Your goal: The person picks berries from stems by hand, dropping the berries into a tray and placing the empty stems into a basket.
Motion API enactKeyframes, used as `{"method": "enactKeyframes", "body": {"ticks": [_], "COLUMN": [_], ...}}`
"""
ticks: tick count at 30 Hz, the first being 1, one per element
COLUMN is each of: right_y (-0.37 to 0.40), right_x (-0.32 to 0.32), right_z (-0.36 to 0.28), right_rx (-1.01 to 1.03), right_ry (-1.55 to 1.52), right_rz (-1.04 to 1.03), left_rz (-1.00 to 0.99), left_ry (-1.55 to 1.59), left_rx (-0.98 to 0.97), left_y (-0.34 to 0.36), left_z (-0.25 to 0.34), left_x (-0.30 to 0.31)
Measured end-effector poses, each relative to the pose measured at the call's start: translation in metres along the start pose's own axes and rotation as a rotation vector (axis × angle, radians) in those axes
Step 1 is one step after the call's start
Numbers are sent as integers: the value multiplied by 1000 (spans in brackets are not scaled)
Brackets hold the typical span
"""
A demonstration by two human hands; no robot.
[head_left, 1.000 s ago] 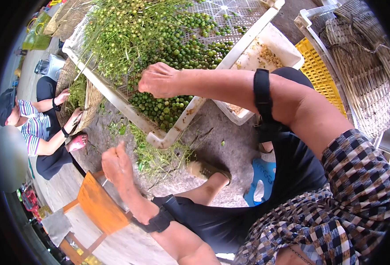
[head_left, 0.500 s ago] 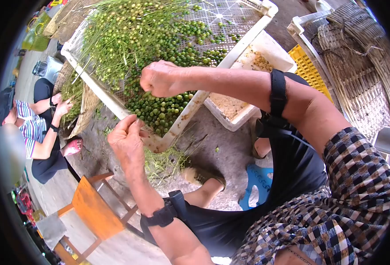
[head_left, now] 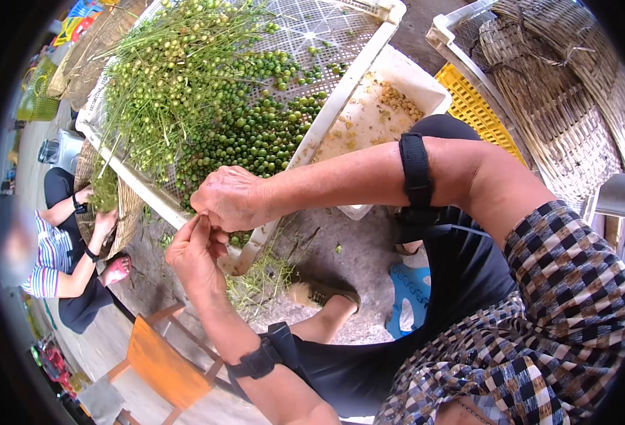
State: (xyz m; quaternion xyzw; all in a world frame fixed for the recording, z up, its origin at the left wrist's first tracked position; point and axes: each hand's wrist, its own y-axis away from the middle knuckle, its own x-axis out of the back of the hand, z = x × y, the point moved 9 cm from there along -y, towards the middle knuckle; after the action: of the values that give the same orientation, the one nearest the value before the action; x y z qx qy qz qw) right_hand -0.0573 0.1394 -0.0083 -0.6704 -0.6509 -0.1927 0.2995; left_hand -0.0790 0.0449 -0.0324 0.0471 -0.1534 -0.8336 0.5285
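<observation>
A white mesh crate [head_left: 341, 99] holds loose green round fruits [head_left: 256, 134], with a heap of thin green stems bearing small fruits [head_left: 160, 78] on its left side. At the crate's near corner my two hands meet, fingertips together. My left hand [head_left: 195, 251] has thumb and fingers pinched; what lies between them is too small to make out. My right hand [head_left: 231, 198] is curled closed just above it, over the crate's edge, its fingertips mostly hidden.
Right of the crate is a white tub [head_left: 369, 106] with yellowish bits. Beyond are a yellow basket [head_left: 479, 106] and woven mats [head_left: 553, 106]. At left another person [head_left: 57, 248] handles stems over a basket. An orange chair [head_left: 164, 361] and a blue stool [head_left: 408, 297] stand nearby.
My right hand has moved down and left from over the fruits to meet my left hand. The view has shifted, and the other person's hands have lowered.
</observation>
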Motion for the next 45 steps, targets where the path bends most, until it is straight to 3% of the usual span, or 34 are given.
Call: {"method": "enactKeyframes", "body": {"ticks": [3,5,9,11,12,13,15,16,19,21,22,24,25,27,28,29,30,31,33,34,36,38,40,41,42,45], "right_y": [-5,-11,-19,-21,-20,-17,-16,-8,2,6,7,9,6,3,4,5,4,-1,-14,-13,-12,-8,-7,-5,-4,-2], "right_x": [2,6,12,22,29,46,67,79,81,68,65,56,52,47,38,45,43,39,27,28,47,46,38,31,26,5], "right_z": [12,22,46,57,53,57,68,70,75,79,79,84,90,86,86,86,92,97,108,105,92,59,58,57,51,51], "right_rx": [3,57,-76,-127,-61,-92,-55,-140,-89,-116,-114,-125,-158,-180,-196,-149,-151,-127,-34,-33,-121,-35,-72,-25,83,-42], "right_ry": [-66,-74,92,109,300,335,455,443,504,448,448,419,463,511,564,422,421,446,570,569,10,44,-175,-454,-484,-585], "right_rz": [48,84,-99,-102,-180,-122,-80,-85,-119,-219,-218,-200,-180,-230,-289,-158,-156,-182,-195,-197,-50,-140,-121,-94,-29,42], "left_rz": [95,30,177,150,123,115,222,215,380,488,491,462,460,428,432,463,489,486,172,174,97,87,65,65,65,57], "left_ry": [17,19,153,115,80,88,-161,-154,-374,-1110,-1110,-1419,-1422,-1442,-1438,-1338,-1231,-1231,-737,-737,-512,-451,-389,-408,-424,-368], "left_rx": [46,-67,91,35,-24,-22,-172,-172,-145,-82,-83,41,40,-212,-208,-362,-511,-512,-396,-395,-176,-188,-198,-199,-207,-209], "left_y": [-2,-8,1,-1,-2,-2,0,-2,2,11,13,17,17,8,3,0,3,8,8,12,10,11,8,5,1,4], "left_z": [-10,-8,-6,-4,0,-1,13,14,24,37,38,34,28,14,-6,-10,-7,12,32,39,29,27,21,17,16,20], "left_x": [14,17,16,21,23,28,50,58,93,104,105,104,110,114,126,130,130,111,60,42,17,-8,-16,-18,-22,-31]}}
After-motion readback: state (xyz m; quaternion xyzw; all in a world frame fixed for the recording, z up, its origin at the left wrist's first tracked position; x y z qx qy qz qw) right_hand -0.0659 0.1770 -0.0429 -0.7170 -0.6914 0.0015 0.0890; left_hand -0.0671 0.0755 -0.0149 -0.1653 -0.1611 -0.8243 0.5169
